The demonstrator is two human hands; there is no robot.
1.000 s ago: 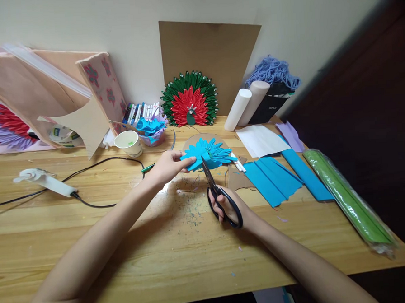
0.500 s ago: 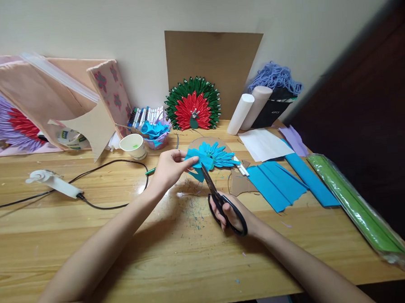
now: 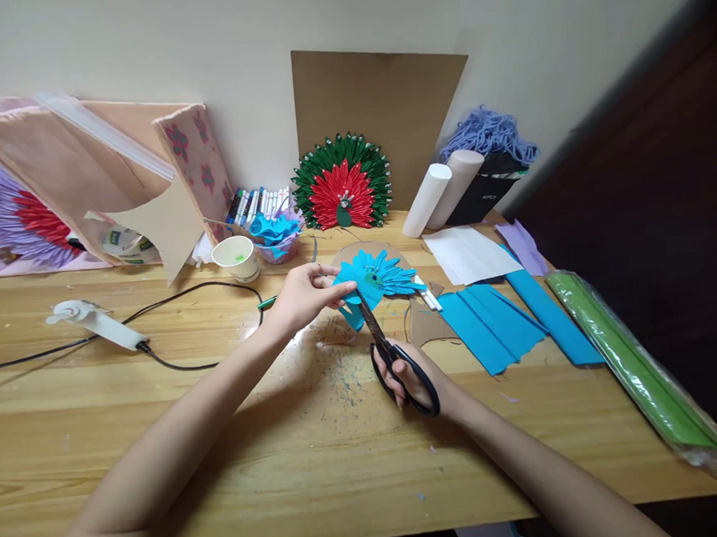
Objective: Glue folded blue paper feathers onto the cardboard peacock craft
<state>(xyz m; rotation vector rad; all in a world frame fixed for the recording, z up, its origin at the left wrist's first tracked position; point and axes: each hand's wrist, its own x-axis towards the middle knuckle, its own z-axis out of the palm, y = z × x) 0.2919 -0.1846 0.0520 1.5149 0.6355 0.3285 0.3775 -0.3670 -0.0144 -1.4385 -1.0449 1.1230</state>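
Observation:
Between thumb and fingers, my left hand (image 3: 308,293) pinches a small piece of blue crepe paper (image 3: 354,318) above the middle of the table. My right hand (image 3: 407,378) grips black-handled scissors (image 3: 374,328), its fingers through the loops. The blades point up and away, with their tips at the paper beside my left thumb. Just behind the paper, a round cardboard piece (image 3: 342,255) carries blue paper petals (image 3: 398,276) with a green centre, partly hidden by the held paper.
Blue paper sheets (image 3: 487,326) and a wrapped green roll (image 3: 634,366) lie at right. A paper cup (image 3: 236,259), a bowl of blue scraps (image 3: 276,239) and a white glue gun (image 3: 100,326) with a black cord are at left. A red-green paper peacock (image 3: 342,185) stands behind.
The blue paper piece has turned slightly in my left fingers. The scissors remain at it, nearly in the same place, with my right hand barely shifted.

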